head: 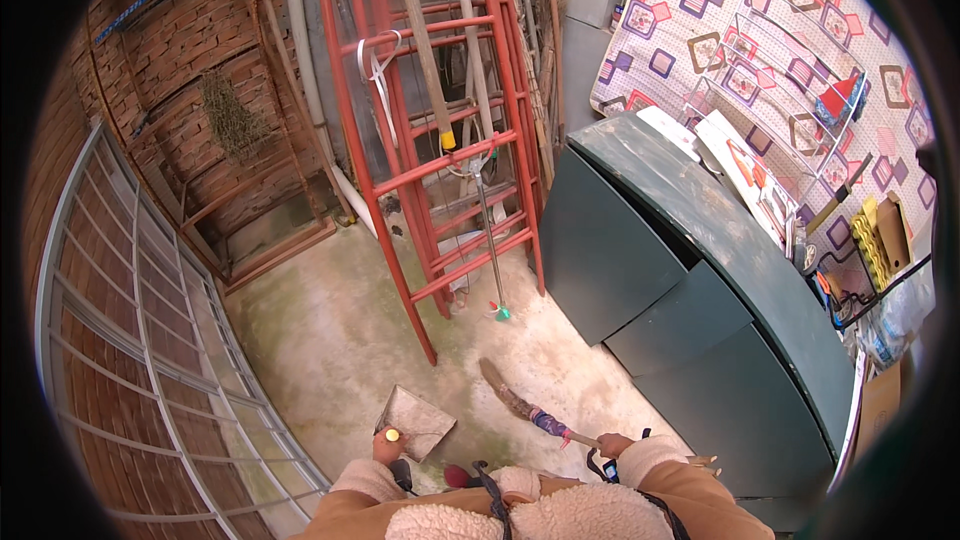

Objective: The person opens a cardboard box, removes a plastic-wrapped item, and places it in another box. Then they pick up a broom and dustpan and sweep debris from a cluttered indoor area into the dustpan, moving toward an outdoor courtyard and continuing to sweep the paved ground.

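Observation:
My left hand (pixel 388 447) grips the handle of a dustpan (pixel 420 420), whose yellow end pokes out above my fist. The flat grey pan lies low over the concrete floor, its rim turned away from me. In my right hand (pixel 615 445) is the stick of a broom (pixel 551 421). Cloth and pink ties wrap its neck, and the worn brush (pixel 501 384) points forward and left, apart from the dustpan. Whether the brush touches the floor, I cannot tell.
Red metal ladder frames (pixel 450 187) stand ahead, with poles leaning through them. A dark green cabinet (pixel 652 255) blocks the right side. A barred window (pixel 150 345) runs along the left. Behind the cabinet, a patterned board (pixel 675 22) leans beside a wire rack (pixel 780 82). Stained concrete floor (pixel 315 345) lies between.

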Available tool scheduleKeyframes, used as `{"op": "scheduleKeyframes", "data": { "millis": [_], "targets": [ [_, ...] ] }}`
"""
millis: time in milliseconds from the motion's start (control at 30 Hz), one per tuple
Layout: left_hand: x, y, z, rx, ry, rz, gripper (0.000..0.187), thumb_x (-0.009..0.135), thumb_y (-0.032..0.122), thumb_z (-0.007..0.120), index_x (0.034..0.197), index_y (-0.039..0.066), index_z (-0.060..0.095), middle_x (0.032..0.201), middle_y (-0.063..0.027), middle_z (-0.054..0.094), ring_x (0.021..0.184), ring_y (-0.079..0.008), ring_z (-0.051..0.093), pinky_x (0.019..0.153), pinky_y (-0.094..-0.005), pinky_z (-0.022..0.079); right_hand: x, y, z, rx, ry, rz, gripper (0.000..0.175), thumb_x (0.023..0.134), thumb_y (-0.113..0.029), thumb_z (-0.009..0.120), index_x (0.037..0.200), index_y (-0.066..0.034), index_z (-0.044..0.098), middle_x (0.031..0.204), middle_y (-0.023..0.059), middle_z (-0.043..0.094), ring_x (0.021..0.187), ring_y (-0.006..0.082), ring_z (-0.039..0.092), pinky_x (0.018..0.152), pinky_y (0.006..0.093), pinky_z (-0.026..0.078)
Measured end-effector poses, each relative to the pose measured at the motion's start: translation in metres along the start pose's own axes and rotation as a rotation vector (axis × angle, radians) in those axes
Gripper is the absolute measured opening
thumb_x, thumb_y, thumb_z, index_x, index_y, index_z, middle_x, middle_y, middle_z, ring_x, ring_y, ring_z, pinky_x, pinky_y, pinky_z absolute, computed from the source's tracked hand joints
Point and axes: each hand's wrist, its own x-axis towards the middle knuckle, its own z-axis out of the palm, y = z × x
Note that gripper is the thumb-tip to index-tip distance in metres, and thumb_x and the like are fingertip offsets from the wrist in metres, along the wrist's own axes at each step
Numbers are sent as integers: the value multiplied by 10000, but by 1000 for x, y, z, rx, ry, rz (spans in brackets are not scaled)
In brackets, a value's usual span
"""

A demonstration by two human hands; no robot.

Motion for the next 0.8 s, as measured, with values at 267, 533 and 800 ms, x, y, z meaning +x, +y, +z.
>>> {"op": "scheduleKeyframes", "data": {
  "millis": [267, 533, 800],
  "targets": [
    [6, -31, 16, -48, -65, -44, 189, 654, 113, 702, 690, 15, 545, 605, -52, 559, 593, -107, 511, 545, -271, 429, -18, -27, 18, -33, -178, -314, 373, 698, -157, 535, 1069, -113, 527, 945, 135, 582, 882, 304, 552, 751, 404, 432],
    [-4, 26, 29, 119, -145, 83, 110, 707, 16, 635, 744, -4, 534, 661, -67, 589, 589, -130, 557, 538, -274, 462, -42, 71, 0, 111, 46, -156, 407, 703, -177, 562, 1101, -117, 502, 975, 129, 579, 902, 304, 547, 791, 401, 425],
    [-4, 59, 82, -36, -417, -51, 106, 715, -6, 618, 776, -14, 532, 685, -99, 599, 610, -174, 598, 555, -282, 499, -32, 101, 12, 249, 210, 169, 264, 725, -111, 449, 970, -102, 546, 926, 143, 585, 873, 318, 559, 749, 414, 437]
  ]
}}
